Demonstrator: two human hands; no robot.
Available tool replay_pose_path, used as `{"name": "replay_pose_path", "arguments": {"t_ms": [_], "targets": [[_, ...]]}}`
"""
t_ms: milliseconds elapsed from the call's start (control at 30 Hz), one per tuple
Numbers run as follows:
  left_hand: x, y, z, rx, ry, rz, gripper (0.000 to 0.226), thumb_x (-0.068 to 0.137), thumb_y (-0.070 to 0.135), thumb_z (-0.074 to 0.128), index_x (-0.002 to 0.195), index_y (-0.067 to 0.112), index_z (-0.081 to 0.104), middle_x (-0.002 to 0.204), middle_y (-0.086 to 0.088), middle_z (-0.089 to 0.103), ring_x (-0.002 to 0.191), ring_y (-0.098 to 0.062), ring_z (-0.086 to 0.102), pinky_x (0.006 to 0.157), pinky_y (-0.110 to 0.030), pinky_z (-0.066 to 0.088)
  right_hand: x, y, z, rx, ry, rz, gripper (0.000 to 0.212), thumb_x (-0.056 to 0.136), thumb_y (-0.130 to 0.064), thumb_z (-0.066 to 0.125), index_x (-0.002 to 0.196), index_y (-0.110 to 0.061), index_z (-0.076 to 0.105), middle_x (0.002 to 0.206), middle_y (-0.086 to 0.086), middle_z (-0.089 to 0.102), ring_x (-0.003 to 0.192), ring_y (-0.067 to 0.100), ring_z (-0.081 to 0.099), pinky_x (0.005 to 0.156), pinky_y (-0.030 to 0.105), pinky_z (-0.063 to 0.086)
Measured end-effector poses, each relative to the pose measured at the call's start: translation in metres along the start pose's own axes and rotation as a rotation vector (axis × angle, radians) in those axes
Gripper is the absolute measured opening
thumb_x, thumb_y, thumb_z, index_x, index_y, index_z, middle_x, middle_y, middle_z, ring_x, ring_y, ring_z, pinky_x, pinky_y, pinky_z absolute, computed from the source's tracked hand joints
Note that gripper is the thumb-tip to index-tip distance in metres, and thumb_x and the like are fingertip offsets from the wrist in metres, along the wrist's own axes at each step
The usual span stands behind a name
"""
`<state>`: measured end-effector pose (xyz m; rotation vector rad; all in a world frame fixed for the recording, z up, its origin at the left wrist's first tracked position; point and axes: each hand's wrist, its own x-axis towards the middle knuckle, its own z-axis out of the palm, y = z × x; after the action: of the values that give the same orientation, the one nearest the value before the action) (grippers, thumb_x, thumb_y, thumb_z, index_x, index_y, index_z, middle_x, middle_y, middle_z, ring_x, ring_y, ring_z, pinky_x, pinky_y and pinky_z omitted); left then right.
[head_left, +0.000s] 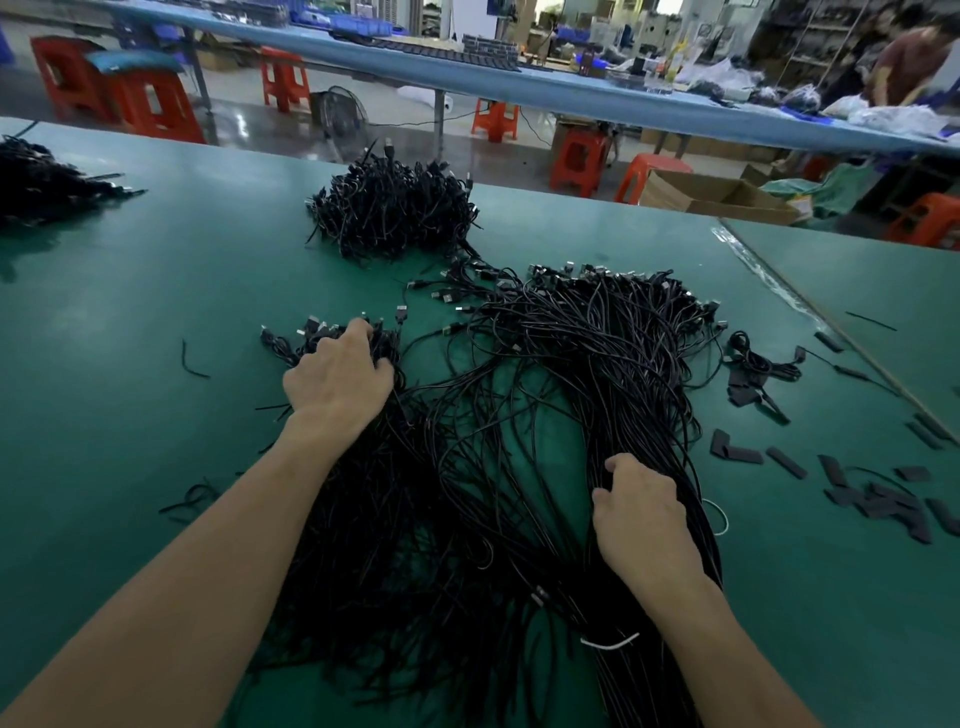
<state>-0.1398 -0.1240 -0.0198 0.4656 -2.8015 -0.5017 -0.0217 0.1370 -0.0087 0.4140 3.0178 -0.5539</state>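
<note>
Left hand (337, 376) clenched round a bunch of cable ends (311, 332); right hand (641, 512) grasping a thick bundle (654, 405). Both are part of the loose black cables (519, 364) spread mid-table (130, 312). Coiled pile (395, 213) behind; black strips (883, 499) at right.

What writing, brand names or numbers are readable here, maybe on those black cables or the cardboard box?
None can be read.
The tangled black cables show no visible print.
The open brown cardboard box shows no lettering.
Anything printed on the goods along the far long blue bench is too small and blurred to read.
</note>
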Motion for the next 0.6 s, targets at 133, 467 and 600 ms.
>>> {"name": "replay_pose_path", "arguments": {"t_ms": [133, 467, 600], "targets": [[0.002, 0.000, 0.000, -0.025, 0.116, 0.027, 0.036, 0.097, 0.023, 0.056, 0.132, 0.027, 0.048, 0.071, -0.003, 0.056, 0.064, -0.028, 0.052, 0.059, -0.037, 0.038, 0.001, -0.002, -0.001, -0.042, -0.054, -0.012, 0.018, 0.102, -0.015, 0.044, 0.117, -0.007, 0.049, 0.101, 0.007, 0.052, 0.072, 0.016, 0.048, 0.065, 0.034, 0.046], [-0.011, 0.008, 0.012, -0.157, 0.063, 0.067, 0.058, 0.092, 0.036, 0.066, 0.143, 0.023, 0.045, 0.128, -0.012, 0.048, 0.113, -0.030, 0.047, 0.076, -0.036, 0.038, 0.011, 0.011, -0.010, 0.383, -0.135, 0.017, 0.027, 0.100, -0.017, 0.045, 0.076, -0.005, 0.051, 0.066, 0.001, 0.052, 0.051, 0.009, 0.043, 0.045, 0.021, 0.035], [-0.038, 0.032, 0.010, -0.219, 0.149, 0.395, 0.043, 0.091, 0.022, 0.065, 0.134, 0.023, 0.056, 0.111, -0.003, 0.057, 0.098, -0.015, 0.044, 0.078, -0.027, 0.042, 0.006, -0.005, -0.014, 0.666, -0.144, -0.042, 0.025, 0.100, -0.012, 0.039, 0.086, -0.016, 0.060, 0.075, -0.001, 0.061, 0.055, 0.010, 0.053, 0.054, 0.028, 0.044]]}}
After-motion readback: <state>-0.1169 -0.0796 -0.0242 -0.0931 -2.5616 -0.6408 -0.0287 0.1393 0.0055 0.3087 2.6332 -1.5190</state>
